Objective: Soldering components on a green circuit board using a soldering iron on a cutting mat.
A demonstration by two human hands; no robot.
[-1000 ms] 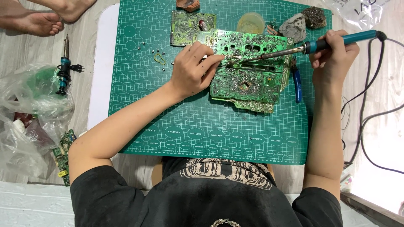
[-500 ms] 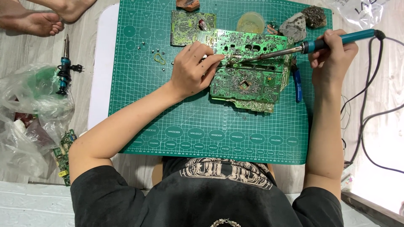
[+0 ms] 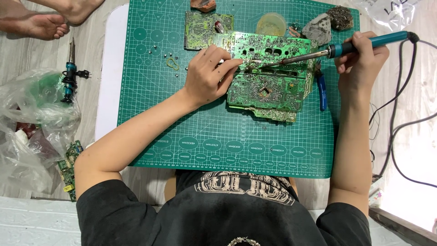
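Covering most of the floor, a green cutting mat (image 3: 205, 136) carries a large circuit board (image 3: 273, 77) near its far edge. Pressing on the board's left end, the left hand (image 3: 207, 75) steadies it, pinching nothing visible. The right hand (image 3: 362, 57) is closed around a soldering iron (image 3: 337, 48), whose tip touches the board just beyond the left fingertips.

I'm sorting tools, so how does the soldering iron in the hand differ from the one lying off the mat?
The held soldering iron is gripped by the right hand, tip on the large circuit board; the spare iron lies untouched on the floor. The held one looks longer. Both have blue handles.
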